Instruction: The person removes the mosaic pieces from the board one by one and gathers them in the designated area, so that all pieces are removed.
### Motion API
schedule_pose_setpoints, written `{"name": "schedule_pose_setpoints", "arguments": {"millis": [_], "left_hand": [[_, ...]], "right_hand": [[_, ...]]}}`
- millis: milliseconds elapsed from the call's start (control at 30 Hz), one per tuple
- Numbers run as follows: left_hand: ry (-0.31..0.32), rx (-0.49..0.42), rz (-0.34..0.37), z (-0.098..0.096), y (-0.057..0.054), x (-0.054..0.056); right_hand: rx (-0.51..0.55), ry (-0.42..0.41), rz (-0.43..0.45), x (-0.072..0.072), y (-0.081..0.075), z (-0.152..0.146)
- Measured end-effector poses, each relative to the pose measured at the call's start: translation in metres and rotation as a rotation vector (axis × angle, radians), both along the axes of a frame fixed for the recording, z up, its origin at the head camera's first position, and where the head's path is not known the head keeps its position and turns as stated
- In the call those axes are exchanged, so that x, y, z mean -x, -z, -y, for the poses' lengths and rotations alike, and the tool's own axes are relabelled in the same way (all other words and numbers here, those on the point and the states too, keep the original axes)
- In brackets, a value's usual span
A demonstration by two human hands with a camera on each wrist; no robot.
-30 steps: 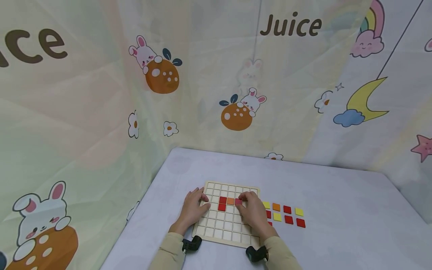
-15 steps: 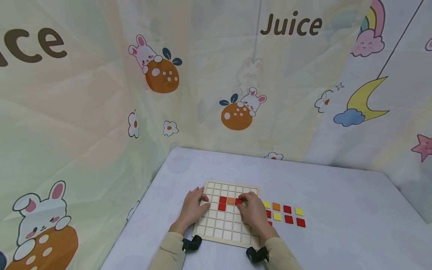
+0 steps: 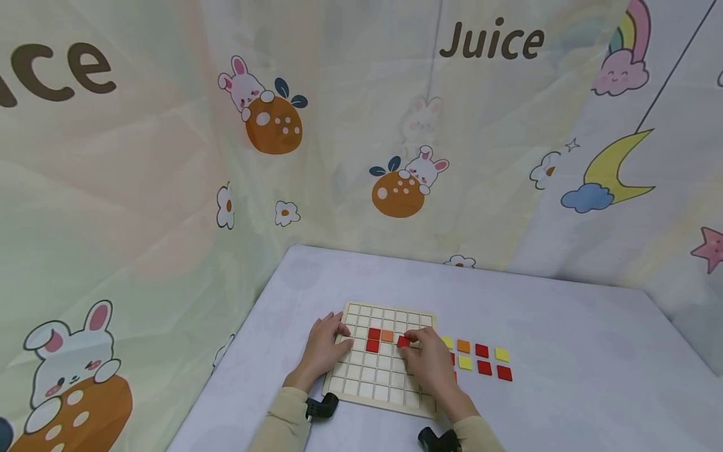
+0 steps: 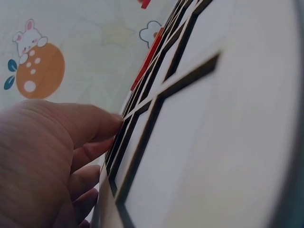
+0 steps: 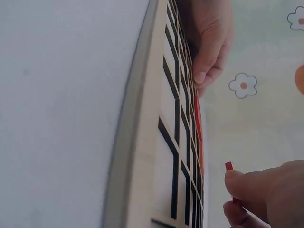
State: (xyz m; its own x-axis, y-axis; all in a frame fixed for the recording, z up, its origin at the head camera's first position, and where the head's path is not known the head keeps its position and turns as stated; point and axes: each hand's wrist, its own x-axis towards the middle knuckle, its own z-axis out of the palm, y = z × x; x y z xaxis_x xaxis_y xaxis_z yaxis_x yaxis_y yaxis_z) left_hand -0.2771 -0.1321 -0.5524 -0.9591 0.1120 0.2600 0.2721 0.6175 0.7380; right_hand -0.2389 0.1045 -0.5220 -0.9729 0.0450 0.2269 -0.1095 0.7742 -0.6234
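Note:
My right hand (image 3: pixel 433 365) pinches a small red square tile (image 3: pixel 403 341) between thumb and fingertips over the wooden grid board (image 3: pixel 367 375). In the right wrist view a gap separates this red tile (image 5: pixel 229 166) from the board surface. My left hand (image 3: pixel 320 349) rests on the board's left edge, fingers relaxed; in the left wrist view its thumb (image 4: pixel 97 121) touches the grid. Two red tiles (image 3: pixel 373 340) lie in cells one behind the other, and an orange tile (image 3: pixel 386 336) sits right of the farther one.
Loose tiles lie in rows on the white table (image 3: pixel 576 351) right of the board: yellow (image 3: pixel 501 355), orange (image 3: pixel 464 346) and several red (image 3: pixel 484 368). My right hand partly hides the nearest ones. A printed cloth (image 3: pixel 339 125) hangs behind the table.
My right hand has shifted slightly right and towards me with the red tile, away from the cell beside the orange tile. The left hand stays on the board edge.

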Motion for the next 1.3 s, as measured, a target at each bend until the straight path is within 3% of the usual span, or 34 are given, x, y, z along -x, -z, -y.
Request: {"name": "schedule_pose_setpoints", "arguments": {"millis": [300, 700, 967, 1300], "left_hand": [[0.003, -0.003, 0.004, -0.001, 0.001, 0.001], [-0.031, 0.023, 0.006, -0.005, -0.001, -0.001], [-0.045, 0.03, -0.006, -0.006, 0.0, -0.002], [-0.04, 0.045, -0.01, -0.006, -0.001, -0.002]], "right_hand": [[0.02, 0.021, 0.017, -0.016, -0.001, -0.009], [0.087, 0.067, 0.13, -0.035, -0.006, -0.027], [0.101, 0.1, 0.162, -0.042, -0.012, -0.036], [0.152, 0.136, 0.201, -0.05, -0.002, -0.059]]}}
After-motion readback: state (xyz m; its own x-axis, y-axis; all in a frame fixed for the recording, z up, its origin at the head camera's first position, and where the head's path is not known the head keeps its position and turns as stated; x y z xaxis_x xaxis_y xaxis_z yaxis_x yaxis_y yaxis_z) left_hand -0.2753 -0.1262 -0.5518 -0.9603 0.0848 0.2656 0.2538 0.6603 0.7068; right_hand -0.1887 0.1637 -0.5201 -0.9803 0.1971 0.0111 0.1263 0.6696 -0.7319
